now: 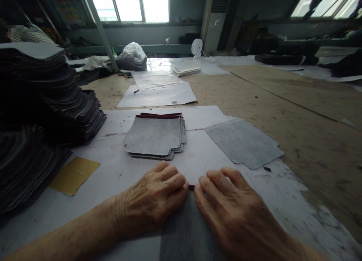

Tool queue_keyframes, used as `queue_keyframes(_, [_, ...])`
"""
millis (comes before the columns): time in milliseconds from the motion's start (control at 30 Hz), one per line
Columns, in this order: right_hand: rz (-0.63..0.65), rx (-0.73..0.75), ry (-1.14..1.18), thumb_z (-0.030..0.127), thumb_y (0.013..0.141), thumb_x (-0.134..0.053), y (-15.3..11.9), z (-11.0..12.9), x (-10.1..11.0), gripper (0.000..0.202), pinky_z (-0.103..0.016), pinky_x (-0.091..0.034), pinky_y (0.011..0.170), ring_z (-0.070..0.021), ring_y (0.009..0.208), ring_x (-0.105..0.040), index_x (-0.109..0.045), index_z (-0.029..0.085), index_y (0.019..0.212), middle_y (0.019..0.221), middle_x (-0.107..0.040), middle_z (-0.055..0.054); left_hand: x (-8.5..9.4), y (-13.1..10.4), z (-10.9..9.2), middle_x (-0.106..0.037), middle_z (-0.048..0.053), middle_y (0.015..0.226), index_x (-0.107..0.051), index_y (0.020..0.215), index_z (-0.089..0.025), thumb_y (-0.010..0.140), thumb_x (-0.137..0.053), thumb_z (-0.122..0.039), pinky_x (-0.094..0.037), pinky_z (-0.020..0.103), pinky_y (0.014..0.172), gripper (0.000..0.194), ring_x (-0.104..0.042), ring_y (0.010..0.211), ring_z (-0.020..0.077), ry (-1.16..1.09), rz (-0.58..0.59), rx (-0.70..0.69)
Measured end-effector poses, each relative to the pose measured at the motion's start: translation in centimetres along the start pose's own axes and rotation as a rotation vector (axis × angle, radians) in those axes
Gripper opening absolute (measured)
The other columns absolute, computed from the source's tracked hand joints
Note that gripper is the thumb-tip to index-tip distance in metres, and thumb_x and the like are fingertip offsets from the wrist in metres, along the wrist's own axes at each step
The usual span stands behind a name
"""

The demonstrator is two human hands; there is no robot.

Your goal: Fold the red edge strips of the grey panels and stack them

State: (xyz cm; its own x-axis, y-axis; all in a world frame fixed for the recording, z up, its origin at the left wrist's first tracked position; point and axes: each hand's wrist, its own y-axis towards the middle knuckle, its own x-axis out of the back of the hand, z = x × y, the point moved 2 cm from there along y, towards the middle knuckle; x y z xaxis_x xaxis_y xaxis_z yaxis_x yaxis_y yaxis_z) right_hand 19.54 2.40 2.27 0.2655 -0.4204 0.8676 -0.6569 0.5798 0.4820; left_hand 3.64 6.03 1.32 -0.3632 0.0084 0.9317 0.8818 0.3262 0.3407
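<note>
A gray piece (186, 231) is laid on white paper (110, 174) at the near edge of the view, its lower part cut off by the frame. Its far edge is lined by a dark red strip (191, 187), which is exposed between the two hands. This edge is touched from one side by the curled fingers of the left hand (154, 197) and from the other by the bent, slightly spread fingers of the right hand (232, 208); whether it is pinched or only pressed cannot be told. Beyond the left hand, a small gray stack (154, 136) topped by a dark red edge is seen; beyond the right, a single gray sheet (246, 142) is laid flat. At far left, a yellowish card (75, 176) is flanked by tall dark piles (56, 95). The brown surface (296, 99) is exposed at right.
</note>
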Motion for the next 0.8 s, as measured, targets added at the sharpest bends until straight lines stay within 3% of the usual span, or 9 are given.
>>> queue_keyframes(100, [-0.011,-0.027,0.142,0.004,0.083,-0.032,0.2,0.4,-1.0,0.031,-0.033,-0.043,0.060,-0.0189,0.067,-0.047,-0.063,0.008,0.080,0.072,-0.057,-0.009,0.1,-0.3,0.4,-0.054,0.006,0.081,-0.056,0.098,-0.013,0.083,-0.038,-0.008,-0.041,0.034,0.070,0.024,-0.046,0.074,0.0166,-0.070,-0.070,0.061])
queue_keyframes(200, [0.002,-0.004,0.240,0.004,0.084,-0.032,-0.2,0.1,-1.6,0.030,-0.031,-0.045,0.060,-0.0181,0.070,-0.047,-0.062,0.008,0.082,0.076,-0.057,-0.009,0.3,-1.1,1.3,-0.053,0.006,0.085,-0.054,0.103,-0.015,0.083,-0.039,-0.007,-0.043,0.029,0.070,0.027,-0.047,0.077,0.0141,-0.238,-0.169,0.182])
queue_keyframes(300, [-0.003,0.012,0.308,0.004,0.084,-0.032,-0.5,-0.4,-1.6,0.029,-0.030,-0.047,0.063,-0.0175,0.073,-0.048,-0.060,0.009,0.089,0.080,-0.058,-0.009,0.3,-1.8,1.9,-0.052,0.005,0.079,-0.057,0.097,-0.014,0.081,-0.041,-0.005,-0.042,0.025,0.066,0.024,-0.047,0.072,0.0120,-0.324,-0.205,0.205])
queue_keyframes(433, [0.013,0.017,0.352,0.004,0.081,-0.035,-0.3,-1.0,-1.5,0.032,-0.028,-0.048,0.062,-0.0175,0.073,-0.048,-0.056,0.008,0.105,0.081,-0.057,-0.008,0.2,-2.0,2.0,-0.053,0.006,0.080,-0.059,0.093,-0.013,0.077,-0.042,-0.001,-0.040,0.029,0.067,0.026,-0.045,0.071,0.0136,-0.252,-0.152,0.154])
queue_keyframes(600, [0.124,0.021,0.350,0.004,0.076,-0.037,0.3,-1.2,-1.6,0.040,-0.026,-0.046,0.056,-0.0173,0.072,-0.048,-0.055,0.010,0.112,0.081,-0.056,-0.008,1.1,-2.1,1.6,-0.053,0.008,0.083,-0.056,0.095,-0.012,0.073,-0.039,-0.002,-0.039,0.034,0.068,0.029,-0.045,0.073,0.0164,-0.174,-0.072,0.067])
queue_keyframes(800, [0.171,0.014,0.357,0.004,0.073,-0.037,0.5,-1.1,-1.6,0.047,-0.026,-0.047,0.060,-0.0166,0.073,-0.049,-0.053,0.010,0.116,0.082,-0.056,-0.009,1.4,-3.8,-0.8,-0.053,0.007,0.085,-0.053,0.100,-0.014,0.074,-0.039,-0.012,-0.035,0.035,0.063,0.029,-0.045,0.070,0.0170,-0.151,-0.046,0.164])
